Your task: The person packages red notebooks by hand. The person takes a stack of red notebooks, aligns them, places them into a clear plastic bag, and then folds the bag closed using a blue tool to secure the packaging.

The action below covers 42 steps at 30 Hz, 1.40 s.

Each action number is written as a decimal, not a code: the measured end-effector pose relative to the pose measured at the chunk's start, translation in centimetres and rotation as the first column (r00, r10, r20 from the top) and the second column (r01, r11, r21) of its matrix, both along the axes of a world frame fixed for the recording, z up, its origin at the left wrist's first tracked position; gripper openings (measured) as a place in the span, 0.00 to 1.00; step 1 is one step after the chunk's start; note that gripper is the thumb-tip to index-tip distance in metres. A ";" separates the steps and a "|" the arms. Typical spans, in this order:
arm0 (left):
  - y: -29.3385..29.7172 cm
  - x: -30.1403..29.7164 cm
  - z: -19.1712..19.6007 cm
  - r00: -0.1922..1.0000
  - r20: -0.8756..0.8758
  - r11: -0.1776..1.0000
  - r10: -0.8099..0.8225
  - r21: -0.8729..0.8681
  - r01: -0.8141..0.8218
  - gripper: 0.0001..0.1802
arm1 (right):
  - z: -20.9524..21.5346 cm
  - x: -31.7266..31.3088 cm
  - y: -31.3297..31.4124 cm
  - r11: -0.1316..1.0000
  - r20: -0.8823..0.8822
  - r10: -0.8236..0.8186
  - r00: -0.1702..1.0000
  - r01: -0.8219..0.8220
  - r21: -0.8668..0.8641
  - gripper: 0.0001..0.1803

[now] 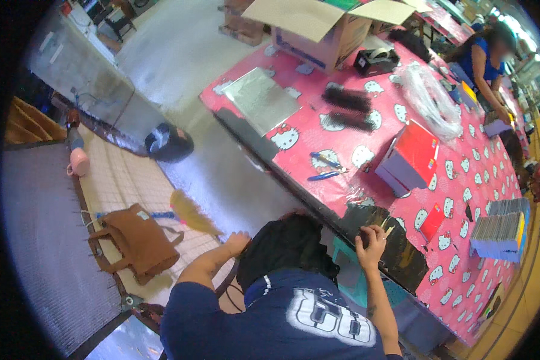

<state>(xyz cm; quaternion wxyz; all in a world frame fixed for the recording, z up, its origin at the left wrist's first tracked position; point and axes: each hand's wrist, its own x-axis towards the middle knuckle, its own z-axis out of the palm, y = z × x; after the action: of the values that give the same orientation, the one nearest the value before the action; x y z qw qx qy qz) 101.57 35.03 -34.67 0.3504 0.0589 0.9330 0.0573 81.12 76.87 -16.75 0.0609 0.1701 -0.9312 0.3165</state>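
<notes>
1. A long table [462, 198] with a pink cartoon-cat cover fills the view from 12 to 4 o'clock.
2. On it, toward 12 o'clock, stands an open cardboard box [324, 30].
3. Toward 3 o'clock lie a red box [411, 157] and stacked cards [501, 227].

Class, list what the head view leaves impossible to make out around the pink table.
- Camera wearer's own hands: outside the head view.
- Thin pale pieces at the crouching person's hand on the table edge: too small to identify.
- Cardboard box contents: hidden by its flaps.
- Far person's hands: blurred near the rim.
</notes>
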 end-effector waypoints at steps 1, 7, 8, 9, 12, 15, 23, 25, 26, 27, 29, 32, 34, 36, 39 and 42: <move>0.2 -2.4 0.9 0.982 -0.122 0.990 0.143 0.014 -0.142 0.16 | -0.1 0.1 0.0 1.000 -0.038 -0.012 0.999 0.012 -0.001 0.16; 7.4 -25.2 19.3 0.269 -0.771 0.767 0.577 0.625 0.145 0.11 | 0.7 0.1 -0.3 0.998 -0.029 -0.069 0.997 0.069 0.002 0.15; 10.1 -27.5 23.0 0.272 -0.818 0.769 0.507 0.571 0.288 0.11 | 0.9 0.2 -0.4 0.998 -0.047 -0.067 0.997 0.068 0.017 0.16; 12.8 -29.4 26.1 0.262 -0.862 0.751 0.434 0.507 0.423 0.11 | 1.0 0.3 -0.5 0.995 -0.055 -0.093 0.994 0.094 0.015 0.16; 19.6 -35.0 30.6 0.250 -0.910 0.655 0.332 0.413 0.633 0.15 | 1.4 0.1 -0.4 0.997 -0.057 -0.078 0.995 0.078 -0.001 0.15; 22.9 -39.0 31.3 0.002 -0.991 0.727 0.137 0.102 0.679 0.18 | 1.3 0.2 0.0 0.994 -0.041 -0.063 0.997 0.059 -0.094 0.14; 22.7 -40.5 34.2 0.014 -0.998 0.657 0.063 0.052 0.752 0.17 | 8.5 -4.8 0.7 0.863 -0.091 -0.378 0.921 0.316 -0.394 0.23; 22.4 -41.5 35.9 0.041 -0.992 0.641 0.117 0.107 0.760 0.18 | 13.0 -8.5 -0.2 0.787 -0.157 -0.459 0.875 0.317 -0.530 0.27; 22.8 -42.1 36.2 0.042 -0.992 0.631 0.119 0.108 0.768 0.18 | 14.9 -10.4 -0.2 0.762 -0.207 -0.487 0.849 0.296 -0.576 0.29; 23.4 -42.6 36.4 0.087 -0.990 0.594 0.114 0.138 0.792 0.19 | 15.7 -12.5 0.0 0.758 -0.211 -0.502 0.839 0.309 -0.574 0.29; 23.8 -43.8 36.0 0.132 -0.985 0.558 0.107 0.170 0.812 0.19 | 16.2 -15.9 0.0 0.667 -0.249 -0.395 0.884 0.090 -0.739 0.27; 23.7 -44.6 35.2 0.252 -0.968 0.569 0.016 0.216 0.793 0.19 | 14.5 -18.6 2.1 0.698 0.089 -0.183 0.979 0.193 -0.689 0.23; 23.0 -44.4 36.2 0.238 -0.927 0.512 0.291 0.361 0.779 0.17 | 13.4 -18.1 2.9 0.664 0.084 -0.210 0.974 0.205 -0.719 0.14; 18.4 -46.7 33.1 0.361 -0.727 0.459 0.584 0.663 0.591 0.15 | 14.3 -16.5 2.1 0.572 0.068 -0.252 0.965 0.205 -0.794 0.12; 11.0 -49.8 23.3 0.458 -0.824 0.795 0.333 0.507 0.334 0.15 | 14.0 -12.3 1.0 0.557 0.124 -0.151 0.981 0.188 -0.809 0.13; 12.4 -49.5 20.1 0.362 -0.932 0.917 0.017 0.159 0.365 0.18 | 10.8 -9.9 -0.5 0.671 0.197 -0.093 0.976 0.208 -0.712 0.10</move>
<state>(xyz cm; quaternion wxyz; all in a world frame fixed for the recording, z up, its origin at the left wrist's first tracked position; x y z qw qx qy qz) 52.10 47.40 -14.52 -0.2382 0.2403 0.9311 0.1366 71.25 76.39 -5.95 0.0819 0.0309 -0.7412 0.6655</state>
